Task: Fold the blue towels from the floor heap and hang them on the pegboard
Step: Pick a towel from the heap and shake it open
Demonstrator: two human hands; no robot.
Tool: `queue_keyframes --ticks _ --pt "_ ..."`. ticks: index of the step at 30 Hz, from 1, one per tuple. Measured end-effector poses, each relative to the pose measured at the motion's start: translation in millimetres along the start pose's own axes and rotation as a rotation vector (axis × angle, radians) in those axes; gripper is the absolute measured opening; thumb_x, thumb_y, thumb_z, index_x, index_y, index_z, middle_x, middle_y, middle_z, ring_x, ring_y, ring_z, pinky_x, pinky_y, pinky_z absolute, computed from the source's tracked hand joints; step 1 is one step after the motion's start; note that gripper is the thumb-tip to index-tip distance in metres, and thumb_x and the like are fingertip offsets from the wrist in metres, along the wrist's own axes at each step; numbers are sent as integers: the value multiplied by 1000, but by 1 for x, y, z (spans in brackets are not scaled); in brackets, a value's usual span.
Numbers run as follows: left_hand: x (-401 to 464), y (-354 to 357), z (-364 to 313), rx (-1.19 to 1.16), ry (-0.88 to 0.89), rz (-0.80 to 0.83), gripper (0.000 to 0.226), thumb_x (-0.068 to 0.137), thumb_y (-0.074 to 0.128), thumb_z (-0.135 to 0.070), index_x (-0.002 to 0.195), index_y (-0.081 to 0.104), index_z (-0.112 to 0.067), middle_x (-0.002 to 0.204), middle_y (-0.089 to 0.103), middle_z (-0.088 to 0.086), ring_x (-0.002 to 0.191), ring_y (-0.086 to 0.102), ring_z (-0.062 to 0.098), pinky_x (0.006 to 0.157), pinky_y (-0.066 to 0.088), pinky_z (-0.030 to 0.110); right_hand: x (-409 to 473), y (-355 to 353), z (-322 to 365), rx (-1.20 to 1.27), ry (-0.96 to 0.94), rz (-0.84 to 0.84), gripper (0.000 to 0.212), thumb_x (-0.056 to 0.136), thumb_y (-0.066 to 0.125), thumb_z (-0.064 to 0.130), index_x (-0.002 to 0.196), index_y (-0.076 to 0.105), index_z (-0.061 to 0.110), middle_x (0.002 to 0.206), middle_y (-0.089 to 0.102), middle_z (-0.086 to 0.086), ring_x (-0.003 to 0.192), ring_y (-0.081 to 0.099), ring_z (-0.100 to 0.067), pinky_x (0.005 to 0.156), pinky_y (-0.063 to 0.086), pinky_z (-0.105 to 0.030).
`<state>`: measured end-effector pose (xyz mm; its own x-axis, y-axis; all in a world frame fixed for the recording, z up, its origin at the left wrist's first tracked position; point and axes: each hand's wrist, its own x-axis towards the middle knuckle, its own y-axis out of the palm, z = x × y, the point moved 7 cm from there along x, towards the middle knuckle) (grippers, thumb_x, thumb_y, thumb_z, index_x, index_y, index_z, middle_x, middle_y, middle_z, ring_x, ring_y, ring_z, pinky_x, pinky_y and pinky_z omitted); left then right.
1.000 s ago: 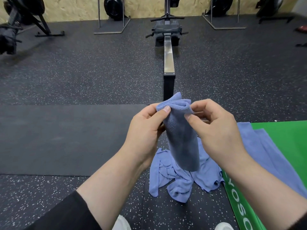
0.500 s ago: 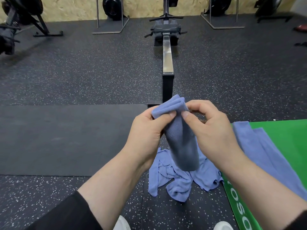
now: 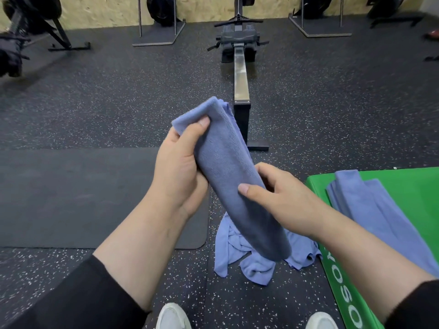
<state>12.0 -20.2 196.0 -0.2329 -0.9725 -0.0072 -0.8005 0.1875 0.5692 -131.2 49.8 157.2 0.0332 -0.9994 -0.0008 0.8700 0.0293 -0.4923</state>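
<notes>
We hold one folded towel point(image 3: 228, 176) above the floor heap point(image 3: 256, 257): our left hand point(image 3: 180, 172) grips its upper end, thumb curled over the cloth, and our right hand point(image 3: 278, 193) pinches its middle between thumb and fingers. Right of the heap, folded towels point(image 3: 370, 207) lie on the green mat point(image 3: 403, 184). The heap remains to fold; no pegboard shows, so we judge hanging has not begun.

Even, diffuse indoor light, moderately bright; source out of view. Soft shadow beneath rowing machine point(image 3: 240, 67) at far centre. Dull glare along its metal rail. Wide-angle bending at edges: far wall point(image 3: 107, 10) curves. Far-left equipment slightly blurred. Centre fairly sharp, mild compression softness throughout.
</notes>
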Motion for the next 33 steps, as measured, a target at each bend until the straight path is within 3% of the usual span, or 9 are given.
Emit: queue_keyframes --ticks 4,7,11,17,20,27,30,33 --pt "1 -6 17 169 -176 4 33 97 65 -20 125 64 -2 117 73 15 108 70 27 105 51 48 1 0 -2 -35 5 -29 28 96 57 46 94 60 19 87 66 2 77 55 -7 77 48 -41" --pt "1 -14 19 125 -182 -73 23 96 66 -17 117 66 -7 109 74 13 98 71 25 101 53 48 -1 2 -8 -37 47 -20 19 97 59 42 100 62 23 87 68 10 77 58 -3 76 47 -34" --pt "9 -24 13 36 -170 -137 36 96 66 -17 128 62 -1 124 69 21 113 68 34 100 53 54 -5 12 -19 -58 155 112 35 84 78 42 112 63 27 102 73 15 93 67 -1 88 53 -28" --pt "15 -39 8 25 -159 -191 44 94 70 -18 133 60 1 124 69 21 116 67 37 100 52 55 -13 18 -30 -9 271 213 29 81 81 41 99 72 20 93 78 7 86 72 -8 88 56 -40" --pt "18 -43 6 -1 -154 -209 47 93 71 -18 134 59 1 124 69 20 115 67 36 100 53 55 -16 12 -31 2 289 224 31 81 80 46 102 72 25 96 78 10 93 74 -11 90 56 -39" --pt "20 -38 8 -67 -174 -233 46 93 71 -16 135 59 -2 119 72 18 109 71 33 95 56 53 -31 -4 -31 80 281 262 29 82 82 35 107 71 26 102 78 8 97 73 -12 96 55 -39" --pt "21 -30 13 -73 -172 -241 42 94 71 -17 132 60 -4 117 73 16 105 73 32 94 57 50 -42 -19 -33 110 284 242 42 71 85 45 107 70 27 107 76 -9 96 73 -25 85 55 -51" --pt "20 -22 25 -61 -204 -282 40 93 72 -23 128 63 -6 110 76 13 99 75 29 90 59 46 -58 -47 -37 192 289 166 60 64 83 51 109 70 15 110 74 -17 94 69 -25 89 53 -58"
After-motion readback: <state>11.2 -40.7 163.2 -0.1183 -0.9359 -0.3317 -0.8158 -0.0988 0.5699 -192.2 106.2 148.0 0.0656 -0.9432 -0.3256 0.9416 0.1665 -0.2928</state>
